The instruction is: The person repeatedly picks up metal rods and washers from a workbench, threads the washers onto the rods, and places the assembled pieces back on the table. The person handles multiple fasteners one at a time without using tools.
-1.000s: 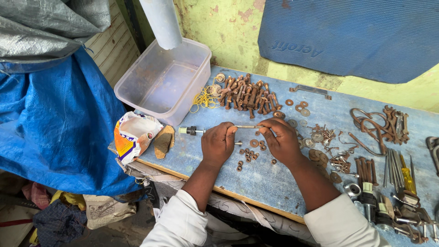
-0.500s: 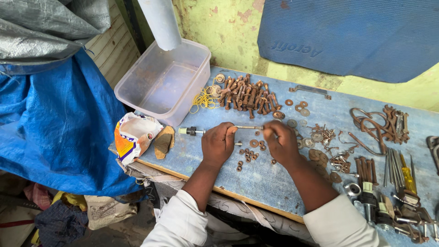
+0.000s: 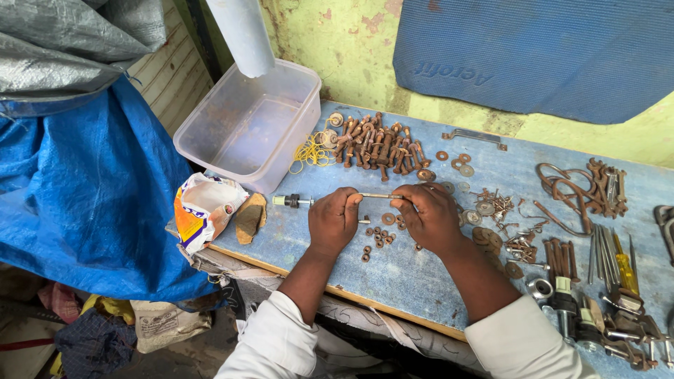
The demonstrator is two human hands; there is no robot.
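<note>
A long thin metal rod [image 3: 379, 196] lies across a blue board table [image 3: 421, 274], and both my hands hold it. My left hand [image 3: 335, 219] grips its left part, where a pale cap and a dark nut [image 3: 291, 201] stick out past my fist. My right hand [image 3: 427, 215] pinches the rod's right end between thumb and fingers. Small rusty nuts and washers [image 3: 379, 235] lie scattered just under and between my hands. A heap of rusty bolts [image 3: 379, 144] sits behind the rod.
A clear plastic tub [image 3: 249, 126] stands at the back left, below a white pipe [image 3: 242, 35]. Yellow rubber bands [image 3: 312, 151], a crumpled wrapper [image 3: 203, 214], rusty wrenches [image 3: 583, 186] and screwdrivers [image 3: 621, 260] lie around. A blue tarp [image 3: 84, 196] hangs left.
My hands stay on the rod; the right hand has shifted its fingers slightly at the rod's end. The view has barely moved.
</note>
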